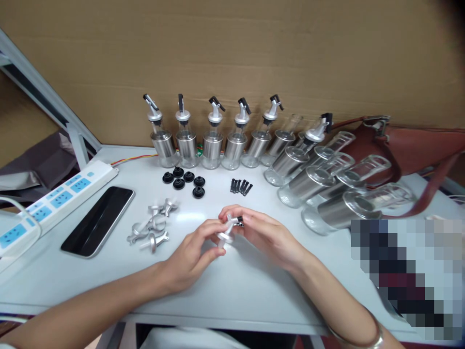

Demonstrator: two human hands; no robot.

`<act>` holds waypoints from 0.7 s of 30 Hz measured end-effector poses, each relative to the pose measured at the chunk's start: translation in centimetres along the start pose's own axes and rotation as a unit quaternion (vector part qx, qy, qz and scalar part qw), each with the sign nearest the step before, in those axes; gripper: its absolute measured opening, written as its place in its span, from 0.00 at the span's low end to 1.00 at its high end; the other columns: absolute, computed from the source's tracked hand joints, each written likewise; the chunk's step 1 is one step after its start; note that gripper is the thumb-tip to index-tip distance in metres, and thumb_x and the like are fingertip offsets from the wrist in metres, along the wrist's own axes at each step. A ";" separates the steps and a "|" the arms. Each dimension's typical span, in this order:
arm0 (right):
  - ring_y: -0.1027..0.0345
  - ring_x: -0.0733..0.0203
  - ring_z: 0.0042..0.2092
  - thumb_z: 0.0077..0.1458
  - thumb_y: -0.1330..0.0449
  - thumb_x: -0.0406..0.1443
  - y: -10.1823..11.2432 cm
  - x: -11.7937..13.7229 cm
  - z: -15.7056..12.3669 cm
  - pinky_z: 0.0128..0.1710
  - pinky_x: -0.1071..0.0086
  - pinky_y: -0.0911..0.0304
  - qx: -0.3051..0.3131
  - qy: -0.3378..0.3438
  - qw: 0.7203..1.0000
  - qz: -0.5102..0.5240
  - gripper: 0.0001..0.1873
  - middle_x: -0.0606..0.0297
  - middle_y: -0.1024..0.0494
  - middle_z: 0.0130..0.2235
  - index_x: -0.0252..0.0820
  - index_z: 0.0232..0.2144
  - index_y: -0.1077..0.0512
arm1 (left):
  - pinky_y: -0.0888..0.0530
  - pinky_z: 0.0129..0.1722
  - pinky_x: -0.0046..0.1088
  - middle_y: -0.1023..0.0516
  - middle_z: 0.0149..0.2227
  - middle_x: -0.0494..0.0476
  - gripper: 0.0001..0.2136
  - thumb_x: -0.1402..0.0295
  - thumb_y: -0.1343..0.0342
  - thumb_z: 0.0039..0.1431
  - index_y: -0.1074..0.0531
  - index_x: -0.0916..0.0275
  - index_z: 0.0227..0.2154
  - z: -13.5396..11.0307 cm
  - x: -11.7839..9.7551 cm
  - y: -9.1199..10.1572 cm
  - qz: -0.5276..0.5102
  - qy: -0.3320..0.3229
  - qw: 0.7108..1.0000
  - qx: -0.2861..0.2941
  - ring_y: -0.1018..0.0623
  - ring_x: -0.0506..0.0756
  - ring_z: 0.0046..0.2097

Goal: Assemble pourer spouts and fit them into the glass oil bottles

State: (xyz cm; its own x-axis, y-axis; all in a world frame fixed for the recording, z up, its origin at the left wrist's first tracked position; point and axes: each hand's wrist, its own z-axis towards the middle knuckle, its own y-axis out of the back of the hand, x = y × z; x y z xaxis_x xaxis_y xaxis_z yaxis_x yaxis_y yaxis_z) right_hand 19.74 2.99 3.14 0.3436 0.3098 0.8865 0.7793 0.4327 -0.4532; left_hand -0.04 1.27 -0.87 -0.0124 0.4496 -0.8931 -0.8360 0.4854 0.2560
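Above the front middle of the table, my left hand (191, 254) is closed around a silver pour spout (225, 236), thumb below and fingers at its side. My right hand (271, 237) curls in from the other side, its fingers pinching a small black lever (238, 219) at the spout's upper end. How far the lever sits in the spout is hard to see. Left of my hands lie several loose silver spouts (156, 223). Behind them sit several black rubber stoppers (179, 183), and a row of black levers (240, 186) lies further right.
Several glass-and-steel bottles with fitted spouts (212, 144) stand along the cardboard wall. More bottles (345, 208), mostly without spouts, crowd the right side before a brown bag (421, 145). A phone (98, 220) and a power strip (60, 198) lie at left.
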 end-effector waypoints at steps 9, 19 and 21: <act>0.35 0.59 0.44 0.56 0.38 0.44 -0.2 -0.3 0.2 0.46 0.67 0.39 -0.026 0.013 0.999 0.025 0.13 0.62 0.28 0.40 0.40 0.36 0.23 | 0.23 0.43 0.31 0.30 0.51 0.57 0.20 0.68 0.46 0.65 0.44 0.47 0.57 -0.1 0.3 0.5 0.051 0.017 0.998 -0.028 0.22 0.52 0.40; 0.33 0.57 0.42 0.54 0.37 0.47 -0.1 -0.6 0.4 0.42 0.65 0.37 -0.059 -0.015 0.998 0.015 0.17 0.60 0.25 0.39 0.40 0.37 0.22 | 0.23 0.40 0.34 0.25 0.47 0.58 0.21 0.61 0.43 0.61 0.43 0.54 0.53 1.1 -1.3 1.9 0.209 0.012 0.978 0.006 0.20 0.54 0.36; 0.32 0.56 0.43 0.54 0.37 0.46 -0.1 -0.5 0.4 0.41 0.65 0.36 -0.052 -0.011 0.998 0.020 0.16 0.58 0.24 0.41 0.40 0.38 0.23 | 0.24 0.39 0.35 0.25 0.45 0.59 0.22 0.57 0.43 0.59 0.42 0.57 0.53 1.2 -1.5 2.4 0.248 -0.016 0.968 -0.011 0.22 0.56 0.37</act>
State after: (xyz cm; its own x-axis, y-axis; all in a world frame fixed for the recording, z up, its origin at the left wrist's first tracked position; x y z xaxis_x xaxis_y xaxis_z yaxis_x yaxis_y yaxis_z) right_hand 19.23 3.12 2.70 0.3646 0.3434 0.8655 0.8158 0.3304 -0.4747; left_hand -1.39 2.70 1.58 -0.3994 0.6467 -0.6498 -0.7422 0.1880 0.6433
